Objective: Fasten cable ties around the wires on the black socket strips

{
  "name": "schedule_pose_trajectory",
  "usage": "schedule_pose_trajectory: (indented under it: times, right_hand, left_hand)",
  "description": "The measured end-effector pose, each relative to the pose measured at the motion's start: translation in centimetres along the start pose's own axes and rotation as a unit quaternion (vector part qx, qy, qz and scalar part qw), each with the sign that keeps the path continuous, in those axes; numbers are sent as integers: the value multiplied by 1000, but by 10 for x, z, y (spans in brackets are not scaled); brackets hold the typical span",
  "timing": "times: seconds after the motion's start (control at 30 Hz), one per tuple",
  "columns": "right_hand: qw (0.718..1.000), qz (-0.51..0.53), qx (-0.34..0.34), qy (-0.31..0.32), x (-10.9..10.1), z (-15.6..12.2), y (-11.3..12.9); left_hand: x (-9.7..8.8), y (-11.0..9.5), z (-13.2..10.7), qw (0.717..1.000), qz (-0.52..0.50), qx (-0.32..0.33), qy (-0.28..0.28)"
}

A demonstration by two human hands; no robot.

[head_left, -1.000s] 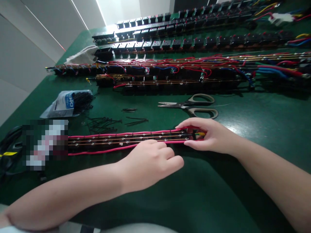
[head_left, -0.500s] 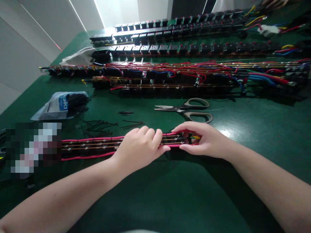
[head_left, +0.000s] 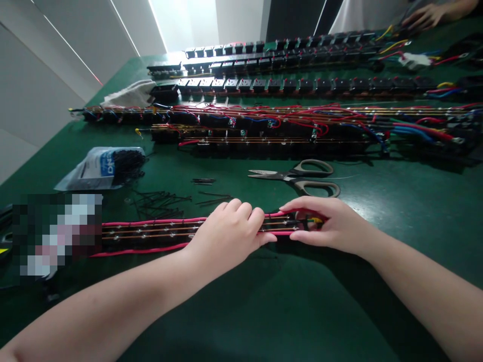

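Note:
A long black socket strip (head_left: 156, 234) lies in front of me, its open side up. Copper-coloured bars run along it, and a red wire follows each long edge. My left hand (head_left: 231, 232) lies across the strip, fingers over the far side and thumb along the near red wire. At the strip's right end my right hand (head_left: 328, 221) grips it between thumb and fingers, on the two red wires. A yellow-green wire end (head_left: 316, 220) shows inside this grip. The part under my left palm is hidden.
Scissors (head_left: 290, 176) lie beyond my hands. Loose black cable ties (head_left: 160, 203) and a plastic bag of ties (head_left: 100, 168) are at the left. More wired strips (head_left: 264, 118) cross the table behind, near a white cloth (head_left: 130, 94). Another person's hand (head_left: 426, 17) appears at top right.
The whole view has shifted, so everything appears slightly farther right and lower. Both hands keep their places on the strip. More of the other person's hand shows.

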State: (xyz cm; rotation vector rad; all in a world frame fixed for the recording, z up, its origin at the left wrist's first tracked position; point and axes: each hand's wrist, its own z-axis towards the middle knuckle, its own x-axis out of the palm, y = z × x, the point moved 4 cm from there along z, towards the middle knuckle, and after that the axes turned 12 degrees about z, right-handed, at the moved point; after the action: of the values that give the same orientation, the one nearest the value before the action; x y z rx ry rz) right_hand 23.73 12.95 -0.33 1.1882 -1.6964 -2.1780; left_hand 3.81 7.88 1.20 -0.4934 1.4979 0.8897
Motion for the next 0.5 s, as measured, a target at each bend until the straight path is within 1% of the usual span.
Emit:
schedule_pose_trajectory:
  times: [0.1, 0.23, 0.3, 0.43, 0.5]
  right_hand:
    - [1000, 4, 6, 10, -3, -1, -2]
    - [996, 63, 54, 44, -8, -2, -5]
    - [993, 76, 69, 51, -9, -2, -6]
    - [993, 82, 70, 52, -9, -1, -6]
    - [995, 65, 61, 48, -7, -1, -4]
  left_hand:
    - [0, 1, 0, 1000, -9, 3, 1]
    - [-1, 2, 0, 1000, -14, 0, -1]
    - [-1, 2, 0, 1000, -15, -3, 1]
    - [-1, 2, 0, 1000, -13, -3, 12]
    - [-1, 1, 0, 1000, -8, -1, 13]
